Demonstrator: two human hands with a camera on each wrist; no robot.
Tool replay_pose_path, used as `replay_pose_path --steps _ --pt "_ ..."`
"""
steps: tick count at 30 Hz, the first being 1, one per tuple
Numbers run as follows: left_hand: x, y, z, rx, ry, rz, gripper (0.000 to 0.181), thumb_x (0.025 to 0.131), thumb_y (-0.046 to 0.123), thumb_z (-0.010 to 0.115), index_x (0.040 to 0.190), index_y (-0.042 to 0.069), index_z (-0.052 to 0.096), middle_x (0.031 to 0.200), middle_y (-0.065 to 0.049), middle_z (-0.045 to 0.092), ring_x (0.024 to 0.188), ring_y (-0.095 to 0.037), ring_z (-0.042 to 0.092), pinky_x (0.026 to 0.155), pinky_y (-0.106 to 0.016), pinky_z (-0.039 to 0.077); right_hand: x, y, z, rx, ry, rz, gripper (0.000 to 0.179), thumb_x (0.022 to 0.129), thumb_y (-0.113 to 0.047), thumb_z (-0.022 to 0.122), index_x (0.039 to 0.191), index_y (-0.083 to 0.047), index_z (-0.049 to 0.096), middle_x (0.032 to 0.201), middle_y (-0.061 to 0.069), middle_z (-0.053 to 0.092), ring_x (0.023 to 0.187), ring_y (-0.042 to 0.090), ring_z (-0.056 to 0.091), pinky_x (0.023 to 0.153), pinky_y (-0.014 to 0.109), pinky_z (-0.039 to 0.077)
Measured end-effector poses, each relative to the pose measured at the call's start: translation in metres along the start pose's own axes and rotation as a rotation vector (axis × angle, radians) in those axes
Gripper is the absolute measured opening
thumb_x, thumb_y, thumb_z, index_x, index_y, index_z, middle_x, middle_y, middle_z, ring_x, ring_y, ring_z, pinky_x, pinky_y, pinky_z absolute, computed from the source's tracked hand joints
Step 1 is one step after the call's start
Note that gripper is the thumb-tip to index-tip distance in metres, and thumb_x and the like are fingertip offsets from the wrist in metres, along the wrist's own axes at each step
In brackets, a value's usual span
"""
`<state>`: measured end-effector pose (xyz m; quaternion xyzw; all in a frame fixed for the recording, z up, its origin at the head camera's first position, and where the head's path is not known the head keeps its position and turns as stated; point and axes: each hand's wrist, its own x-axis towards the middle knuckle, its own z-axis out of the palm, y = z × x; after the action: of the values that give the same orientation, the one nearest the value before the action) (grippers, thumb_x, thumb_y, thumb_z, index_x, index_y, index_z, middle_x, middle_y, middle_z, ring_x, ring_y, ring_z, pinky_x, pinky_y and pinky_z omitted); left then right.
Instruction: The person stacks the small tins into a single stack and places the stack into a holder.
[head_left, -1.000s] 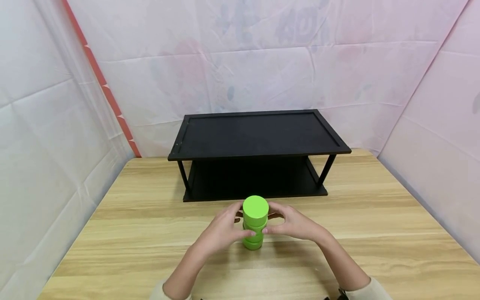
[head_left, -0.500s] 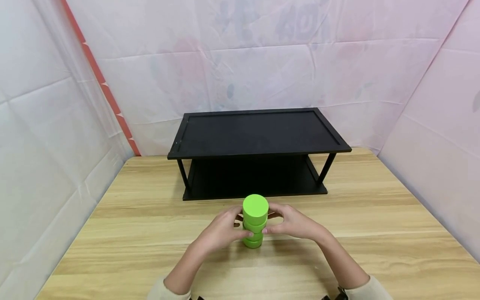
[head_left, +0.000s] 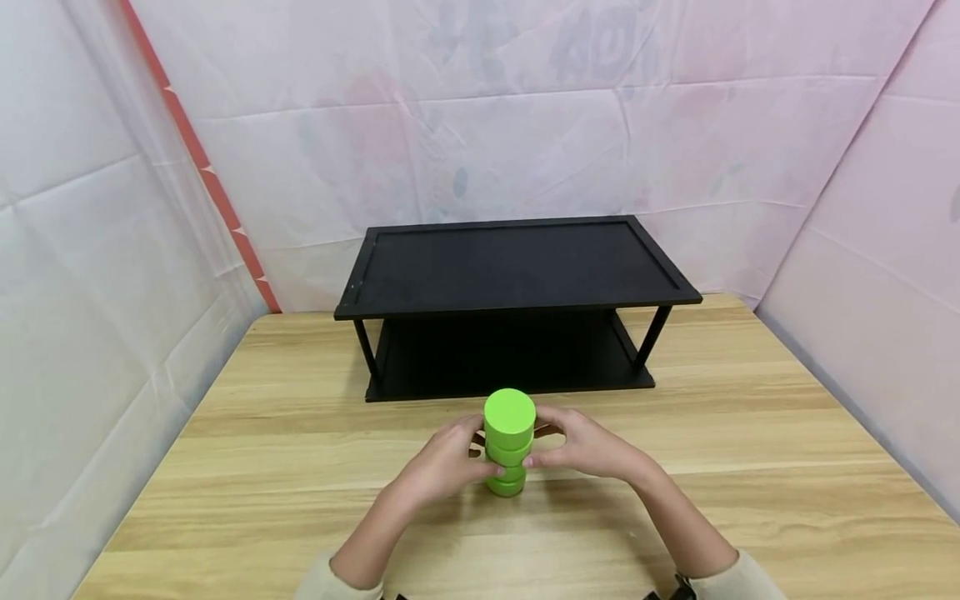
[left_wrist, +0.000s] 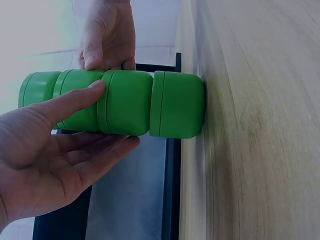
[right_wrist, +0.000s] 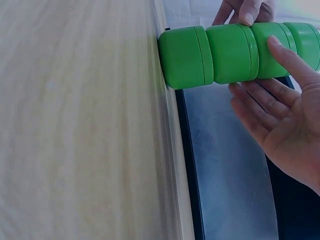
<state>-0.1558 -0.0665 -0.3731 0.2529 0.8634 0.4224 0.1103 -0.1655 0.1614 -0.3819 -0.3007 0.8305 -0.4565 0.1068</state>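
Several bright green round lidded jars (head_left: 510,413) stand upright on the wooden table, one on top of another, their edges slightly out of line. My left hand (head_left: 441,463) holds the stack from the left, its thumb in front and the fingers round behind, at the middle jars. From the right, my right hand (head_left: 589,445) grips it likewise. In the left wrist view the lowest jar (left_wrist: 179,105) touches the table, below the fingers. The right wrist view shows my right thumb (right_wrist: 287,57) pressed on an upper jar (right_wrist: 267,47). Some fingertips are hidden behind the stack.
Just behind the stack stands a black two-tier rack (head_left: 517,267) on thin posts, its lower shelf (head_left: 502,358) in shade. The light wooden table (head_left: 247,467) extends to both sides. White printed cloth (head_left: 510,158) hangs at the back and sides.
Both hands keep their hold and the stack stays standing in its place. My left thumb has drawn back slightly to the left along the front. The view has shifted very slightly.
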Motion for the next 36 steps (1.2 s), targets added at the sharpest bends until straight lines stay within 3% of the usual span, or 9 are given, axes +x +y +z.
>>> replay_pose_path --steps 12,24,36 --pt "0.005 -0.011 0.008 0.032 -0.069 -0.017 0.054 0.069 0.009 0.080 0.116 0.007 0.055 0.106 -0.003 0.061 0.093 -0.018 0.059 0.078 -0.030 0.049 0.001 0.010 0.003 -0.051 -0.117 -0.002 0.046 0.078 -0.025 0.074 0.117 -0.008 0.055 0.106 -0.005 0.059 0.100 0.019 0.056 0.088 0.036 0.046" --pt "0.006 -0.018 0.015 0.035 -0.100 -0.054 0.049 0.066 0.006 0.081 0.109 0.005 0.058 0.097 0.001 0.062 0.085 -0.012 0.058 0.076 -0.025 0.048 0.002 0.020 0.010 -0.051 -0.112 0.047 0.046 0.076 -0.028 0.076 0.115 -0.010 0.057 0.107 -0.005 0.060 0.101 0.019 0.056 0.088 0.037 0.046" --pt "0.006 -0.018 0.017 0.043 -0.081 -0.033 0.050 0.066 0.004 0.081 0.109 0.004 0.058 0.098 0.000 0.061 0.085 -0.012 0.058 0.075 -0.024 0.048 0.003 0.021 0.012 -0.093 -0.113 0.034 0.045 0.076 -0.029 0.076 0.113 -0.010 0.057 0.107 -0.005 0.060 0.101 0.018 0.056 0.088 0.036 0.046"
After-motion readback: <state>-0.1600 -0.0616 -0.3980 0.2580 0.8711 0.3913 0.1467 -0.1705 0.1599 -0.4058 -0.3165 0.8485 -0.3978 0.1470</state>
